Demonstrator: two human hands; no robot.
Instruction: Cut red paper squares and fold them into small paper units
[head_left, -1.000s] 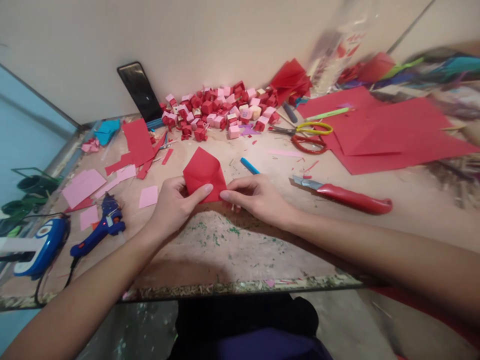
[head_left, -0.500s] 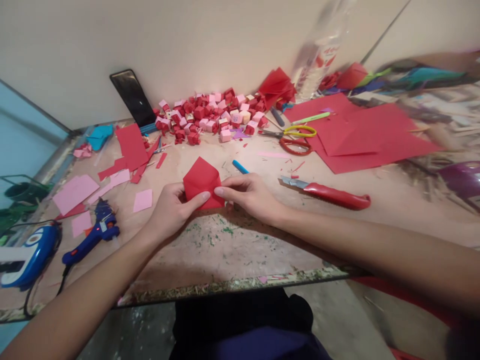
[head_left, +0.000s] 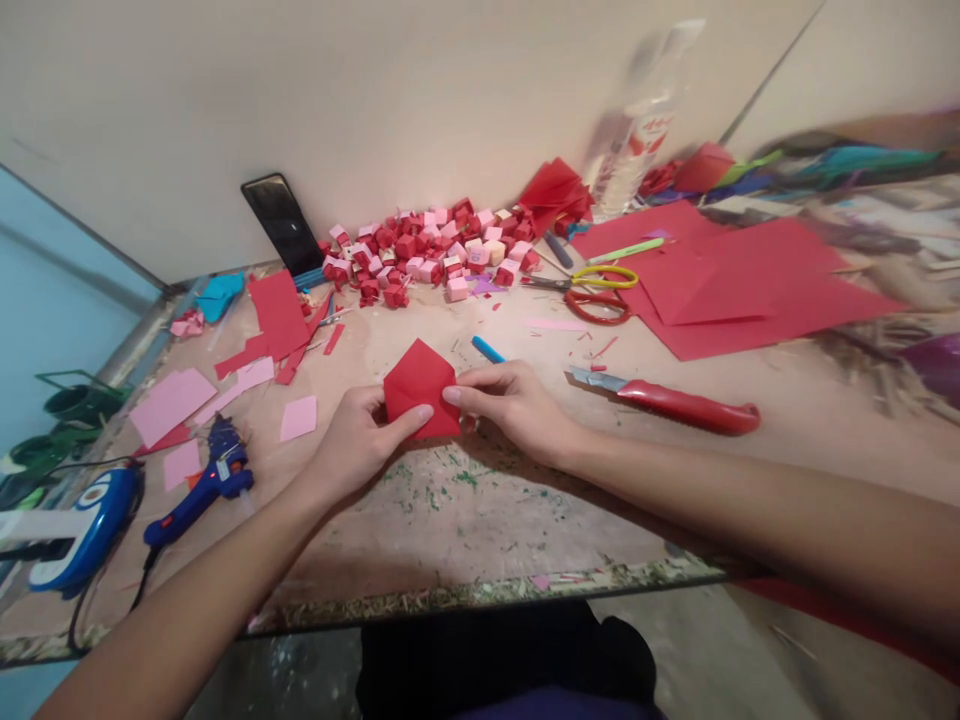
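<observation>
A small folded piece of red paper (head_left: 418,385) is held just above the worn tabletop (head_left: 480,520) by both hands. My left hand (head_left: 358,440) grips its lower left side, thumb pressed on the front. My right hand (head_left: 510,400) pinches its lower right edge with curled fingers. The two thumbs nearly meet at the paper's bottom edge.
A red-handled utility knife (head_left: 675,402) lies right of my right hand, scissors (head_left: 600,285) and red paper sheets (head_left: 750,280) behind it. A heap of red and pink paper cubes (head_left: 427,250), a phone (head_left: 281,222), a blue pen (head_left: 489,349), pink scraps (head_left: 169,400) and a blue glue gun (head_left: 202,485) surround.
The red paper looks smaller and more tightly folded, and the hands have closed in on its bottom edge. The camera has shifted slightly.
</observation>
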